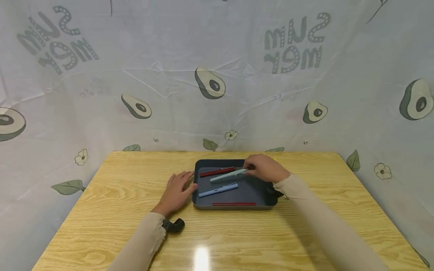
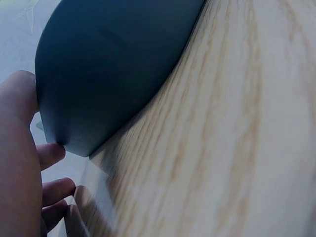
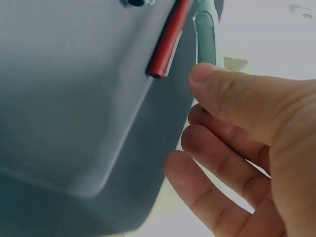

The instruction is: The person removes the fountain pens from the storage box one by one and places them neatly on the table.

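A dark grey tray (image 1: 242,194) stands on the table with several pens in it. My right hand (image 1: 266,168) is over its back right part, pinching one end of a mint green pen (image 1: 225,176) between thumb and fingers. In the right wrist view, the thumb (image 3: 217,84) lies on that pen (image 3: 206,39). A dark red pen (image 1: 217,172) lies behind it, a light blue pen (image 1: 218,190) in front. Along the near wall lies a thin red pen (image 1: 234,204). At the tray's left wall, my left hand (image 1: 174,194) touches the rim with relaxed fingers.
The wooden table (image 1: 129,195) runs back to a pale cloth (image 1: 176,124) printed with avocados. A small yellow thing (image 1: 275,159) shows partly behind my right hand. A black wrist device (image 1: 174,226) sits on my left wrist.
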Action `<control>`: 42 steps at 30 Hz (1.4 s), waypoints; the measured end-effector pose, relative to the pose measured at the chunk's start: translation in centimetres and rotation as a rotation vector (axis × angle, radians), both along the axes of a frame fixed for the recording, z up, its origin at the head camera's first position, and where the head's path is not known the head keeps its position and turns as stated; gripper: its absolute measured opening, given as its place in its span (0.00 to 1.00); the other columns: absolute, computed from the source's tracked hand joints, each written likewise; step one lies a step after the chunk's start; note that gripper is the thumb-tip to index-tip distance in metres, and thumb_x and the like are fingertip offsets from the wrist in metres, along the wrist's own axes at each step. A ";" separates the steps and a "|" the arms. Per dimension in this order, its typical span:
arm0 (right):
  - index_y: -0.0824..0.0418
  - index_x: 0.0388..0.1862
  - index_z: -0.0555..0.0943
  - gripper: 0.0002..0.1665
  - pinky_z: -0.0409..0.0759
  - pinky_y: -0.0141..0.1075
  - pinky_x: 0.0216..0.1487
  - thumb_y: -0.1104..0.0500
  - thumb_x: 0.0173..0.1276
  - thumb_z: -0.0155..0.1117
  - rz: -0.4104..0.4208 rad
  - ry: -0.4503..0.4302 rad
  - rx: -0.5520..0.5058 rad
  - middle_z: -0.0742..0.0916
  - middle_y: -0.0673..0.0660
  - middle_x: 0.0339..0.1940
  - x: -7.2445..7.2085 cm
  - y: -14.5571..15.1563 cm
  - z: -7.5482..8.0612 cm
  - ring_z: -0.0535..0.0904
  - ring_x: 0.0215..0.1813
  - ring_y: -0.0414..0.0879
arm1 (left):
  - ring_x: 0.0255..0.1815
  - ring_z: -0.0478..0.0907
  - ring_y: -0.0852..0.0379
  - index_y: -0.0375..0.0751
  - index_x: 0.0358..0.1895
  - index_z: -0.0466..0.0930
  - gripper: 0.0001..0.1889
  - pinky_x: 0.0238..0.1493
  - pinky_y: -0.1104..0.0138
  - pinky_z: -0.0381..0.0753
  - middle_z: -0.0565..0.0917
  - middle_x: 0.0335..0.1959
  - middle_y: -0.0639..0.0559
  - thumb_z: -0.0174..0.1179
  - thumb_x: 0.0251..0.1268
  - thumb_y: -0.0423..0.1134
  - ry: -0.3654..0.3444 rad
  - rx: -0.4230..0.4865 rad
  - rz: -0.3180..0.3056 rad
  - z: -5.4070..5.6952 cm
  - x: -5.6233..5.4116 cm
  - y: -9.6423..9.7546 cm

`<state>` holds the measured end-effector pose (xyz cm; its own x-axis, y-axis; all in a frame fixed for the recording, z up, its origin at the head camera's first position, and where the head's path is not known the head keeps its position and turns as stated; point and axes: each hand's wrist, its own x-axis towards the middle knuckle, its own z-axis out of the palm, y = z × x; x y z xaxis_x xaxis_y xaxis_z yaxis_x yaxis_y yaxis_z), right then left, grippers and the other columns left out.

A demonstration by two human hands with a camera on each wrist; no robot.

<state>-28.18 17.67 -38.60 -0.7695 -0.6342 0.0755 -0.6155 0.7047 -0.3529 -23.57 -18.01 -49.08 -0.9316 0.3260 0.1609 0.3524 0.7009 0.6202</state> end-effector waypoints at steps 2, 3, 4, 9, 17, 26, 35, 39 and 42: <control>0.58 0.43 0.88 0.06 0.83 0.40 0.40 0.63 0.68 0.74 -0.030 0.000 -0.009 0.88 0.51 0.39 0.3 0.5 0.2 0.82 0.37 0.41 | 0.80 0.60 0.39 0.44 0.79 0.66 0.32 0.82 0.41 0.39 0.68 0.77 0.38 0.53 0.80 0.55 0.000 -0.001 -0.002 0.0 0.0 0.0; 0.58 0.44 0.88 0.07 0.83 0.41 0.41 0.64 0.68 0.74 -0.046 -0.003 -0.014 0.88 0.51 0.40 0.5 0.7 0.2 0.82 0.38 0.41 | 0.80 0.60 0.39 0.44 0.79 0.66 0.32 0.82 0.41 0.39 0.68 0.77 0.38 0.53 0.80 0.56 -0.001 -0.006 -0.002 -0.1 0.0 0.1; 0.58 0.44 0.88 0.07 0.84 0.41 0.41 0.64 0.68 0.74 -0.056 -0.005 -0.018 0.88 0.51 0.40 0.7 1.0 0.3 0.83 0.39 0.42 | 0.80 0.60 0.39 0.44 0.79 0.66 0.33 0.82 0.41 0.39 0.68 0.77 0.38 0.53 0.80 0.56 -0.001 -0.012 -0.003 -0.1 0.0 0.1; 0.60 0.45 0.88 0.08 0.84 0.42 0.43 0.63 0.68 0.74 -0.116 0.006 -0.067 0.87 0.51 0.40 1.2 2.4 0.2 0.82 0.40 0.43 | 0.80 0.60 0.38 0.43 0.79 0.66 0.33 0.82 0.41 0.39 0.68 0.77 0.37 0.53 0.80 0.56 -0.004 -0.018 0.000 -0.3 0.0 0.1; 0.60 0.49 0.89 0.10 0.84 0.45 0.44 0.61 0.71 0.72 -0.213 0.052 -0.182 0.87 0.49 0.39 2.1 4.5 -0.1 0.83 0.41 0.44 | 0.79 0.61 0.38 0.43 0.79 0.67 0.32 0.82 0.41 0.39 0.69 0.76 0.37 0.53 0.80 0.56 0.013 -0.011 0.008 -0.5 0.2 0.2; 0.59 0.51 0.88 0.10 0.84 0.46 0.45 0.60 0.72 0.70 -0.277 0.107 -0.207 0.87 0.52 0.42 3.0 6.2 -0.9 0.83 0.43 0.46 | 0.79 0.61 0.38 0.43 0.79 0.67 0.32 0.82 0.41 0.39 0.69 0.76 0.37 0.53 0.80 0.56 0.023 -0.009 0.015 -0.5 0.6 0.4; 0.58 0.49 0.88 0.10 0.85 0.43 0.42 0.64 0.70 0.72 -0.303 0.177 -0.285 0.86 0.51 0.42 4.9 6.9 -2.2 0.82 0.42 0.44 | 0.79 0.61 0.38 0.44 0.79 0.67 0.32 0.82 0.41 0.40 0.69 0.76 0.37 0.54 0.80 0.56 0.021 -0.009 -0.002 -0.6 1.2 -0.1; 0.59 0.49 0.88 0.10 0.85 0.42 0.42 0.65 0.69 0.72 -0.317 0.187 -0.312 0.86 0.51 0.40 5.9 6.8 -2.7 0.82 0.41 0.44 | 0.79 0.61 0.38 0.43 0.79 0.67 0.32 0.82 0.41 0.41 0.69 0.76 0.37 0.54 0.80 0.55 0.022 -0.008 -0.008 -0.5 1.6 -0.3; 0.60 0.48 0.89 0.10 0.86 0.41 0.41 0.66 0.69 0.73 -0.332 0.206 -0.327 0.87 0.51 0.39 6.6 6.7 -3.0 0.83 0.40 0.44 | 0.79 0.61 0.37 0.43 0.79 0.67 0.32 0.82 0.40 0.40 0.69 0.76 0.37 0.55 0.80 0.54 0.025 -0.004 -0.015 -0.3 1.8 -0.4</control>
<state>-21.54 24.38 -41.58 -0.8737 -0.2762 0.4004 -0.4572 0.7472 -0.4823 -21.74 -18.42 -49.36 -0.9222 0.3410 0.1822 0.3782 0.6978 0.6083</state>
